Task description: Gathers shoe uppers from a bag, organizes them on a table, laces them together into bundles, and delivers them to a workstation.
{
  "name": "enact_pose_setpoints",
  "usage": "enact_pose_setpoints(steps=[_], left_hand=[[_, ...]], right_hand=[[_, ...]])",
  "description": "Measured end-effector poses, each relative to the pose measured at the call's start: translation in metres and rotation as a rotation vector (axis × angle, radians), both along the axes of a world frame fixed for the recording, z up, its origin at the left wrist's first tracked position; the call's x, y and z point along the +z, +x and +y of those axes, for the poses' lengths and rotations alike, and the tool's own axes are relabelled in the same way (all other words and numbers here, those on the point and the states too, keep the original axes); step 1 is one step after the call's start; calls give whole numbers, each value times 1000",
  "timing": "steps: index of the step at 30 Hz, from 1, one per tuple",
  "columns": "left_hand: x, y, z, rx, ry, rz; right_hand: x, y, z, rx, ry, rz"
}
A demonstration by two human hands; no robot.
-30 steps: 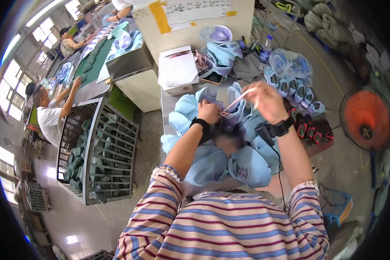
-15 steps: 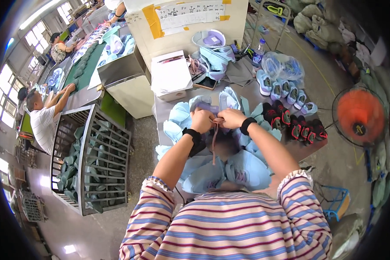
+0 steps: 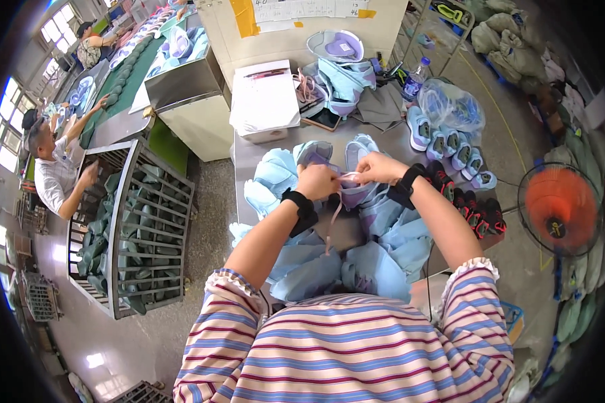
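Both hands meet in the middle of the grey surface (image 3: 275, 158), just past a heap of light blue shoe uppers (image 3: 356, 262). The left hand (image 3: 317, 181) is curled shut around a pale pink lace (image 3: 334, 211), and the right hand (image 3: 378, 168) pinches the same lace with its fingertips. The two hands are almost touching. Right under them lies a light blue and purple shoe upper (image 3: 359, 195), so neither hand is farther from it than the other. The lace runs across between the hands, and its loose end hangs down toward the person, so its long way goes from far to near. Each wrist has a black band. Far and to the left on the surface is a white box (image 3: 265, 101) with a flat lid and pens on top. Behind it stands a tall cream cabinet (image 3: 302, 33) with an orange strip of tape and a white paper sheet stuck on it; the writing is too small to make out. A clear plastic bottle (image 3: 415, 78) with a blue label stands far right, next to a clear plastic bag (image 3: 454, 104) of blue things. A row of blue shoes (image 3: 450, 144) lies to the right, and an orange fan (image 3: 561, 208) stands on the floor beyond.
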State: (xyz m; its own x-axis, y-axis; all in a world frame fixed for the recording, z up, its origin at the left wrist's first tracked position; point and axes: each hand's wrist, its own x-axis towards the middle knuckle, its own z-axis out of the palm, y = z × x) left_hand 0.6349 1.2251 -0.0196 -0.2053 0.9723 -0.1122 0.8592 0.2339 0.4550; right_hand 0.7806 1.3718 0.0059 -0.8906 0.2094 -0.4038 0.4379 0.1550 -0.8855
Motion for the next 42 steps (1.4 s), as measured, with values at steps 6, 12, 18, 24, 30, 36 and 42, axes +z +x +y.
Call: enact_pose_setpoints(steps=[6, 12, 18, 24, 30, 36, 42], left_hand=[[0, -16, -5, 99, 100, -317], [-7, -8, -1, 263, 250, -166], [-20, -23, 8, 403, 404, -672], [-8, -1, -7, -18, -74, 97], [-38, 16, -4, -100, -75, 505], [-23, -8, -8, -34, 106, 22], [-15, -7, -8, -90, 292, 131]], right_hand=[[-1, 7, 13, 95, 236, 9], [-7, 2, -3, -325, -49, 60], [-28, 0, -2, -184, 234, 161], [36, 17, 14, -693, -515, 550], [210, 96, 72, -454, -165, 1156], [109, 40, -10, -376, 185, 527], [-30, -12, -74, 171, 1304, -161]])
